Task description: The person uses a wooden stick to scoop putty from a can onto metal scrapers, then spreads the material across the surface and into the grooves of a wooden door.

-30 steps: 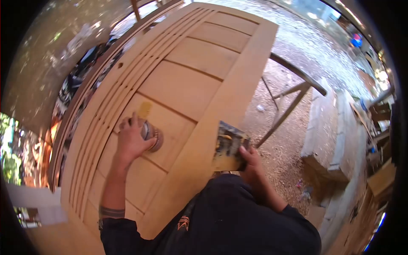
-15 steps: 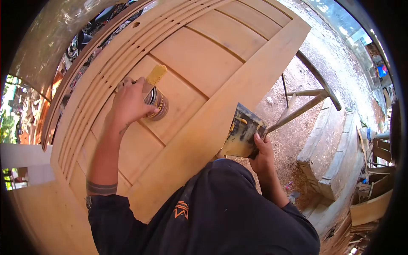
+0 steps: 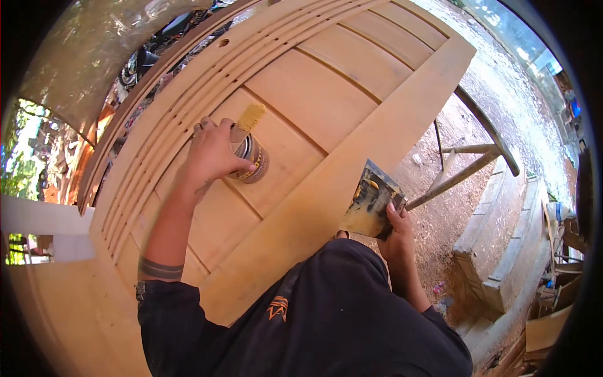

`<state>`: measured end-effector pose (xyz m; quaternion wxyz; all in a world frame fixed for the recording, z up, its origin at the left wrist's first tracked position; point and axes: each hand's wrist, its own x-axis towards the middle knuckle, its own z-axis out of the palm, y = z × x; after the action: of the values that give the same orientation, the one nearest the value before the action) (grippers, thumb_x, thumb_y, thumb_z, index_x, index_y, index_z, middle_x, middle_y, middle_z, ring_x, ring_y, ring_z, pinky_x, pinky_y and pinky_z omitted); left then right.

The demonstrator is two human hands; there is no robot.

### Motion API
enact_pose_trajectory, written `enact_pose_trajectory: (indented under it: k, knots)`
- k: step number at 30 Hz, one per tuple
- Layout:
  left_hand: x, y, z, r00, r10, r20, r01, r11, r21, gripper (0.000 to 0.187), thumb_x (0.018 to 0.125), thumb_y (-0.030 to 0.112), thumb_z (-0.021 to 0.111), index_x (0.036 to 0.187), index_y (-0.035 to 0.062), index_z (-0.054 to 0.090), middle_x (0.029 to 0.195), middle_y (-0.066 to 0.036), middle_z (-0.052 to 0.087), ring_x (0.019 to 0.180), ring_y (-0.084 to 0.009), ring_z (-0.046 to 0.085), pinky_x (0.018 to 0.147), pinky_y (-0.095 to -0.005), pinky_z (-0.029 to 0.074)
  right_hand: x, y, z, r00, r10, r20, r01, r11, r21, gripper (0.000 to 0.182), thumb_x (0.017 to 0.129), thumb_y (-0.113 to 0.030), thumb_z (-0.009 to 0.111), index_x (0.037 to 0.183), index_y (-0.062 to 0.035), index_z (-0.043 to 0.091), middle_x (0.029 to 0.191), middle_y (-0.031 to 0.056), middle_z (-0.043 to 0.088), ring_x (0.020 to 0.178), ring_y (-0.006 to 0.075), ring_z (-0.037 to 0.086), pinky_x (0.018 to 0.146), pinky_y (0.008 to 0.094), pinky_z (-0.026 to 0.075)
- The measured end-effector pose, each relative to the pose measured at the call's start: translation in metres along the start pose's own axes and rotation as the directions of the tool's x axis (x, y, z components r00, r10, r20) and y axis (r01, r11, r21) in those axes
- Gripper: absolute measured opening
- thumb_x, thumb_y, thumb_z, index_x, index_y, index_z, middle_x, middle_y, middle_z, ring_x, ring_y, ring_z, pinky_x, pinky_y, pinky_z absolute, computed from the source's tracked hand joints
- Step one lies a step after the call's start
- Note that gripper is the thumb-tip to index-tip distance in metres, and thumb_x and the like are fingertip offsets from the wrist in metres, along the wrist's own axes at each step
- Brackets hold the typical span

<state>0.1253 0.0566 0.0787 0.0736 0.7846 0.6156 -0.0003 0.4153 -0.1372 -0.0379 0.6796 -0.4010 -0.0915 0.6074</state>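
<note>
Your left hand (image 3: 212, 151) was the nearer of your 2 hands to the can (image 3: 258, 166), right beside it, with the thumb against the can's side. The fingers were bent at the foot of a narrow blade (image 3: 251, 117) coated in yellow paste. Whether they had closed on its handle, on the can, or on both, I couldn't tell, as the hand hid that part.

The can sat on a panel of the wooden door (image 3: 314, 81), out in front of your body and over to the left, and I couldn't be sure if it stood upright or leaned. The blade's long axis pointed forward and to the right, away from you, roughly along the length of the door.

Your right hand (image 3: 400, 234) was well apart from the left, on the near side of the door and close to your dark shirt (image 3: 352, 314). It was clamped on a flat plate (image 3: 370, 204), thumb on the upper face, which had dark smears and yellow paste on it. From that plate, the can lay forward and to the left, with the door's broad near rail (image 3: 298, 201) between the 2. Past the plate, to the right, stood the trestle leg (image 3: 453, 179).
</note>
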Motion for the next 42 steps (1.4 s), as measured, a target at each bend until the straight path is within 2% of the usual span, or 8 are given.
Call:
enact_pose_trajectory:
  k: [8,11,14,21,23,33,36,42]
  knots:
    - [0.000,-0.003,-0.001,0.999,-0.024,0.022,0.024,0.999,-0.032,0.089,0.044,0.040,0.087,0.113,-0.0016,0.051,0.114,-0.029,0.047,0.110,-0.0434,0.047,0.091,-0.0457,0.044,0.000,-0.001,0.008,0.998,-0.014,0.057,0.014,1.000,-0.001,0.028,0.093,-0.012,0.047,0.118,0.0012,0.047,0.111,0.0110,0.060,0.100,0.0217,0.060,0.089,0.0364,0.048]
    - [-0.003,-0.003,0.002,0.999,-0.025,-0.023,0.026,0.999,0.040,0.090,0.045,0.041,0.087,0.114,-0.0033,0.050,0.116,-0.028,0.047,0.112,-0.0415,0.047,0.094,-0.0438,0.042,0.000,-0.001,0.006,0.998,-0.018,0.058,0.018,1.000,-0.008,0.028,0.093,-0.012,0.047,0.118,0.0018,0.047,0.111,0.0112,0.060,0.100,0.0217,0.060,0.089,0.0364,0.048]
    - [0.002,-0.022,0.008,1.000,-0.001,-0.013,-0.001,0.988,-0.154,0.090,0.046,0.042,0.086,0.113,-0.0062,0.050,0.116,-0.028,0.047,0.114,-0.0395,0.046,0.096,-0.0410,0.040,0.004,0.002,0.004,1.000,0.005,0.028,-0.005,1.000,-0.006,0.029,0.093,-0.012,0.047,0.118,0.0021,0.048,0.111,0.0117,0.060,0.101,0.0219,0.060,0.090,0.0366,0.048]
    - [0.011,-0.017,0.001,0.997,-0.053,0.061,0.058,0.996,-0.075,0.092,0.044,0.042,0.086,0.107,-0.0125,0.049,0.116,-0.030,0.047,0.115,-0.0391,0.045,0.098,-0.0386,0.038,0.002,0.001,0.011,0.998,0.026,0.059,-0.026,1.000,0.001,0.029,0.092,-0.010,0.048,0.118,0.0017,0.047,0.112,0.0125,0.059,0.102,0.0229,0.059,0.091,0.0374,0.047]
    - [0.014,-0.015,-0.007,0.993,-0.051,0.109,0.060,0.995,-0.082,0.093,0.042,0.043,0.087,0.106,-0.0134,0.049,0.116,-0.030,0.048,0.114,-0.0390,0.045,0.098,-0.0390,0.038,0.004,0.003,0.009,0.999,0.018,0.042,-0.019,1.000,0.015,0.026,0.091,-0.010,0.049,0.115,0.0013,0.050,0.108,0.0127,0.061,0.097,0.0233,0.061,0.087,0.0383,0.050]
    - [0.021,-0.010,-0.014,0.973,-0.067,0.219,0.072,0.997,-0.016,0.107,0.042,0.048,0.087,0.116,-0.0128,0.039,0.118,-0.030,0.046,0.115,-0.0391,0.045,0.098,-0.0405,0.039,0.013,0.010,0.004,0.997,0.062,0.035,-0.064,0.996,0.057,0.024,0.091,-0.012,0.053,0.111,0.0010,0.052,0.103,0.0115,0.062,0.091,0.0209,0.063,0.081,0.0366,0.052]
    - [0.017,-0.009,-0.016,0.979,-0.056,0.194,0.061,0.998,-0.018,0.109,0.043,0.049,0.086,0.117,-0.0133,0.037,0.119,-0.030,0.046,0.116,-0.0391,0.044,0.098,-0.0405,0.039,0.015,0.012,0.001,0.997,0.061,0.042,-0.065,0.995,0.075,0.029,0.092,-0.011,0.050,0.116,0.0034,0.048,0.109,0.0139,0.061,0.097,0.0230,0.062,0.087,0.0371,0.050]
    - [0.010,-0.011,-0.009,0.988,-0.015,0.153,0.014,1.000,0.004,0.095,0.047,0.045,0.085,0.116,-0.0079,0.048,0.118,-0.029,0.048,0.113,-0.0373,0.048,0.096,-0.0399,0.040,0.013,0.010,-0.002,0.997,0.052,0.063,-0.057,0.995,0.088,0.029,0.092,-0.012,0.050,0.117,0.0031,0.048,0.110,0.0132,0.060,0.097,0.0225,0.062,0.087,0.0369,0.050]
